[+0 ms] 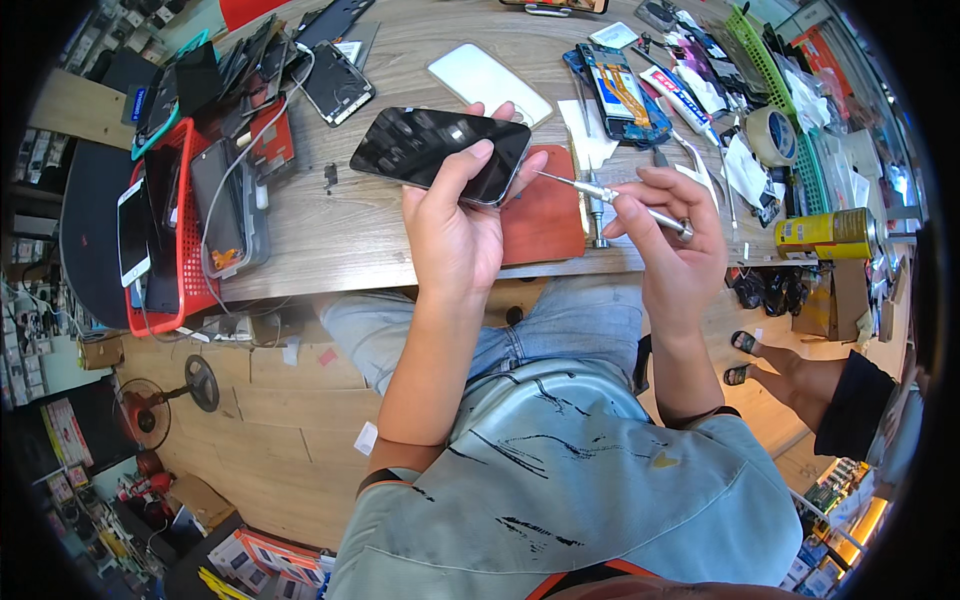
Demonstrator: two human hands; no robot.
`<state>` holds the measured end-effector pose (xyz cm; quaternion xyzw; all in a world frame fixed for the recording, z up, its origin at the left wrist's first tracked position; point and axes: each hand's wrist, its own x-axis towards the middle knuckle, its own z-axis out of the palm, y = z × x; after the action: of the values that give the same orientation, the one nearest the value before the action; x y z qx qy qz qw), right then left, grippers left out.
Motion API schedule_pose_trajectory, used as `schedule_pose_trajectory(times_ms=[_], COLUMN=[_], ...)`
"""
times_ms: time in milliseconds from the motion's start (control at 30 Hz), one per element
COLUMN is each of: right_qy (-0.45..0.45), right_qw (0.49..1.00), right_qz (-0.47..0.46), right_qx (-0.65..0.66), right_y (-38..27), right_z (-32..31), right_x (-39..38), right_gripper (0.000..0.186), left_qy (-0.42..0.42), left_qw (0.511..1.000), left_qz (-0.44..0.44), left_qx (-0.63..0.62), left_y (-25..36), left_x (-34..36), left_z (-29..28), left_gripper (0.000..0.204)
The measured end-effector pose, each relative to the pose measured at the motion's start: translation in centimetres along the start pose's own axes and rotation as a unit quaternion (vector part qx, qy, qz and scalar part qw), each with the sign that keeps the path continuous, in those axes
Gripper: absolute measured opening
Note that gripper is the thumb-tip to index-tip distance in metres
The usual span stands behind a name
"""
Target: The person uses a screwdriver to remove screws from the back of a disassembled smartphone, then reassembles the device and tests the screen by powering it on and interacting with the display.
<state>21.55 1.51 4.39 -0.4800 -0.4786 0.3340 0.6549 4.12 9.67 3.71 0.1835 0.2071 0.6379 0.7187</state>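
Observation:
A smartphone (420,150) with a dark, glossy screen lies tilted in my left hand (460,210), the thumb across its front and the fingers round its far edge. My right hand (670,215) grips a slim silver screwdriver (610,192) between thumb and fingers. Its thin tip points left, close to the phone's lower right end and the fingers there. Below both hands a reddish-brown mat (548,225) lies at the table's near edge. Another metal screwdriver (597,222) rests along the mat's right side. Beyond the phone is a white phone-shaped panel (490,82).
A red basket (187,230) full of phones stands at the table's left edge, a cable trailing over it. Disassembled phones (615,95), a glue tube (680,100), a tape roll (771,136) and a yellow can (825,233) crowd the right. Another person's legs (790,380) show at right.

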Motion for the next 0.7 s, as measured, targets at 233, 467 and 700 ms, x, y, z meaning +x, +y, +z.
schedule_pose_trajectory(times_ms=[233,467,700], right_qy=[-0.01,-0.011,-0.011], right_qw=[1.0,1.0,1.0], right_qz=[0.007,0.016,0.006], right_qx=[-0.001,-0.003,-0.003], right_y=[0.36,0.24,0.62], right_z=[0.22,0.46,0.45], right_x=[0.21,0.33,0.46], right_gripper=[0.035,0.034,0.035], left_qy=[0.0,0.002,0.0], left_qw=[1.0,1.0,1.0], left_qz=[0.017,0.017,0.014], left_qx=[0.018,0.025,0.026], left_y=[-0.18,-0.25,-0.16], left_x=[0.44,0.46,0.4], left_z=[0.16,0.15,0.31], left_gripper=[0.04,0.038,0.038])
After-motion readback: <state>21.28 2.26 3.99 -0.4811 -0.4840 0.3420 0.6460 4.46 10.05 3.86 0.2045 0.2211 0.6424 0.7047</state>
